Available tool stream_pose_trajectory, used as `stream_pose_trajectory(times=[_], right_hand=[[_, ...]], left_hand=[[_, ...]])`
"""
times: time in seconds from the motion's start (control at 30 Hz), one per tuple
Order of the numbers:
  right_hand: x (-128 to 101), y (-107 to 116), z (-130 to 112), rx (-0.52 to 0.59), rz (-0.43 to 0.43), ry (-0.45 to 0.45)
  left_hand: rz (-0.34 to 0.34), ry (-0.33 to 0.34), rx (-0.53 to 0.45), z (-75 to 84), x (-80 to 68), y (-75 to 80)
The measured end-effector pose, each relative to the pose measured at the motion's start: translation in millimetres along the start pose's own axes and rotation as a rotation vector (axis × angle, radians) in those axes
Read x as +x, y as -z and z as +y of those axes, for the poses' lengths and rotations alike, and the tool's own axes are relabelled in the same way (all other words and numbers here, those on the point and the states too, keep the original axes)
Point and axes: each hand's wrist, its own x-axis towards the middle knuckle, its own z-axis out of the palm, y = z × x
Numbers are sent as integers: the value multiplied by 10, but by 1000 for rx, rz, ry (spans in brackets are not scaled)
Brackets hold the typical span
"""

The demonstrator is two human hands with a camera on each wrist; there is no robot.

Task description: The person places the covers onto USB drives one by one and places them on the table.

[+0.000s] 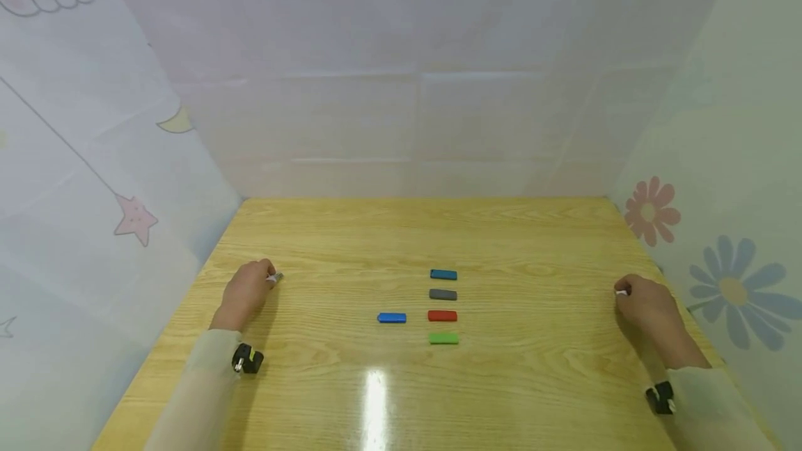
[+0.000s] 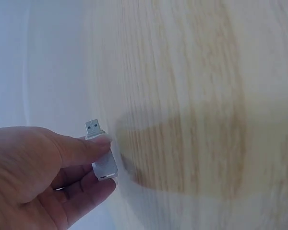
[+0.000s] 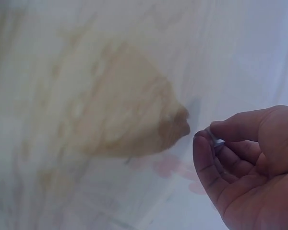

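Note:
Near the table's left edge, my left hand (image 1: pixel 248 291) pinches a white USB flash drive (image 2: pixel 104 164) between thumb and fingers. Its bare metal plug (image 2: pixel 92 126) sticks out past the thumb. Over on the right side, my right hand (image 1: pixel 648 305) pinches a small white cap-like piece (image 3: pixel 217 142) at the fingertips, mostly hidden by them. Between the hands lie several stick-shaped drives: a dark blue one (image 1: pixel 443 275), a grey one (image 1: pixel 443 294), a red one (image 1: pixel 442 316) and a green one (image 1: pixel 443 338) form a column, with a bright blue one (image 1: pixel 391 318) to their left.
The wooden table (image 1: pixel 520 235) is bounded by a pale sheet (image 1: pixel 413 124) at the back and patterned sheets at both sides. A bright light reflection (image 1: pixel 375 402) falls near the front. Each wrist wears a small black camera (image 1: pixel 247 358).

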Motion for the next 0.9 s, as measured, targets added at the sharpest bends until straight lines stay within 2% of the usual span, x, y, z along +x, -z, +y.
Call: stream_pose_trajectory(times=[0.2, 0.37, 0.5, 0.9], right_hand=[[-7, -3, -34, 21, -4, 21], [-33, -10, -101, 58, 30, 41], [-48, -10, -152, 70, 47, 41], [-79, -37, -261, 96, 56, 40]], left_hand=[[34, -29, -13, 118, -19, 28], [68, -63, -9, 218, -19, 42], [50, -71, -14, 302, -7, 52], [-9, -38, -20, 490, 13, 38]])
